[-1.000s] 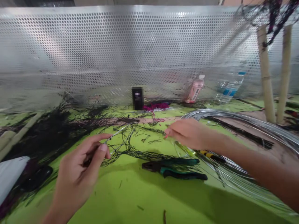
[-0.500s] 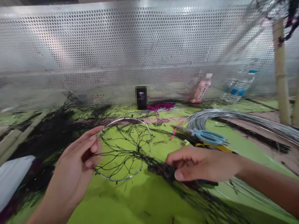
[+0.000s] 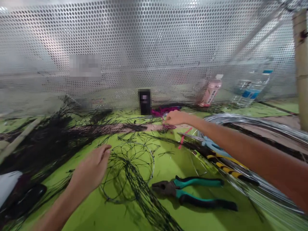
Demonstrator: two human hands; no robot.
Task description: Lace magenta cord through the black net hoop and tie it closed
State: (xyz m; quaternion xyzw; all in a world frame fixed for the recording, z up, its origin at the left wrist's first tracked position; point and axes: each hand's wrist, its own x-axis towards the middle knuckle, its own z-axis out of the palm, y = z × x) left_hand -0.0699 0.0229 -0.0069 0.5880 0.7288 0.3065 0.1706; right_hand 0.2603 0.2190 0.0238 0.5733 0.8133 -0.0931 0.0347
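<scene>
My left hand is closed at the left edge of a wire ring, its fingertips partly hidden behind the hand. Black netting is strung across the ring, gathers in the middle and trails down over the green surface toward me. My right hand reaches far forward, with its fingers pinched on magenta thread beside the small dark box. Pliers with green and black handles lie to the right of the netting, their handles apart.
Blue-handled scissors, a yellow-and-black handled tool and a coil of silvery wire lie under and beyond my right forearm. A pink bottle and a clear bottle lean against the perforated metal panel. Black netting is heaped left.
My right hand has let go of the gathered netting and moved forward to the magenta thread, uncovering the pliers. The ring has sunk lower, with my left hand still at its edge.
</scene>
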